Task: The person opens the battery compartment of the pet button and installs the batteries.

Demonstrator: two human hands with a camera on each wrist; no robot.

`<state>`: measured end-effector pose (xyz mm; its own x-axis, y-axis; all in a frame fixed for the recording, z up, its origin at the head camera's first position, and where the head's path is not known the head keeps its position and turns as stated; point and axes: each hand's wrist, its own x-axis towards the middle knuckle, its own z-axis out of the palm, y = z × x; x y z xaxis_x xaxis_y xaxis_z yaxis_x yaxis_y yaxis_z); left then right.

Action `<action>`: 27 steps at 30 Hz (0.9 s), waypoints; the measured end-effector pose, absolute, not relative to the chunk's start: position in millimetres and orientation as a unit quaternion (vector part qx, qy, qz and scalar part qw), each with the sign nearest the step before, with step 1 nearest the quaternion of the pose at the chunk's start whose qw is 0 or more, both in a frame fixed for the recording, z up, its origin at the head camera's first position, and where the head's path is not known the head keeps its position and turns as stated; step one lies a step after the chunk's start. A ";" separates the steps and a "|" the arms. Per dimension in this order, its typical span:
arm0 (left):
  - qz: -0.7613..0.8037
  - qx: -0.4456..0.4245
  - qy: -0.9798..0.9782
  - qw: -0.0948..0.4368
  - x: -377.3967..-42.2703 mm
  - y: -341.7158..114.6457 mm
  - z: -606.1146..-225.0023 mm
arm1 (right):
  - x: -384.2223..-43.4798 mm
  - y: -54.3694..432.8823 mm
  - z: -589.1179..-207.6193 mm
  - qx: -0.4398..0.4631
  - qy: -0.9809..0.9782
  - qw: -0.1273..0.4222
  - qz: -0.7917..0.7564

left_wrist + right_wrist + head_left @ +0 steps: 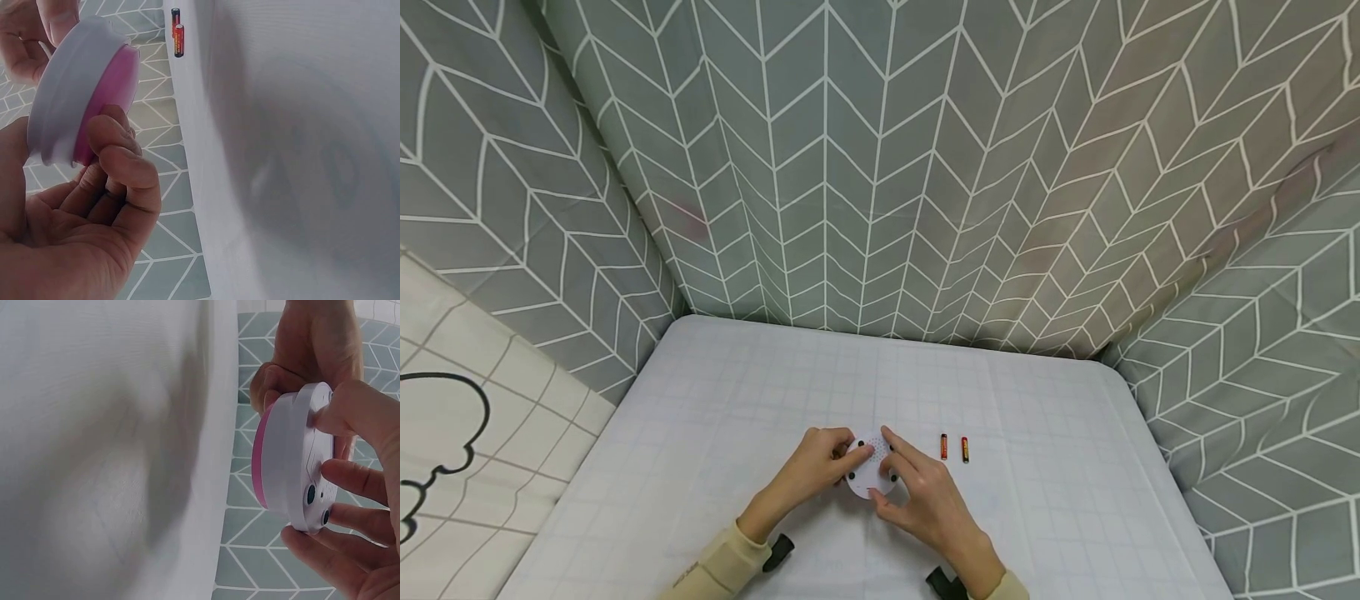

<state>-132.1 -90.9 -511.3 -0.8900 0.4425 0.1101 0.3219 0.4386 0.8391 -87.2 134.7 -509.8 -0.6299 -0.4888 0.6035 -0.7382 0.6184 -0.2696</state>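
A round white device (863, 482) with a pink underside (261, 456) is held above the white table. Its upward-facing back bears small black round feet (310, 494) and a patch of tiny dots. My left hand (815, 462) grips its left edge, thumb on the back and fingers curled under the pink side (119, 75). With my right hand (925, 496) I span the opposite edge, thumb near the lower rim, index finger at the far rim and another finger bent onto the back. Two red-and-black batteries, one nearer (943, 447) and one beside it (966, 450), lie right of my hands.
The white cloth-covered table (737, 375) reaches to a grey-green chevron-patterned curtain (865, 208) at the back and sides. A white grid-patterned cloth (512, 450) hangs at the left. Dark straps (778, 552) sit at both wrists.
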 end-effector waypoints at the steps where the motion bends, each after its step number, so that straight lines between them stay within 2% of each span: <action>1: 0.478 0.226 0.846 0.064 -132.0 -90.7 -511.3 | -86.9 135.0 -509.8 0.355 -0.866 0.243 0.257; 27: 0.472 0.229 0.849 0.059 -133.6 -87.7 -515.7 | -89.2 132.9 -511.5 0.365 -0.866 0.245 0.240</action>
<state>-133.6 -87.7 -515.7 -0.8879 0.4452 0.1162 0.3339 0.4498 0.8283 -89.2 132.9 -511.5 -0.6131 -0.5145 0.5996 -0.7495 0.6186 -0.2356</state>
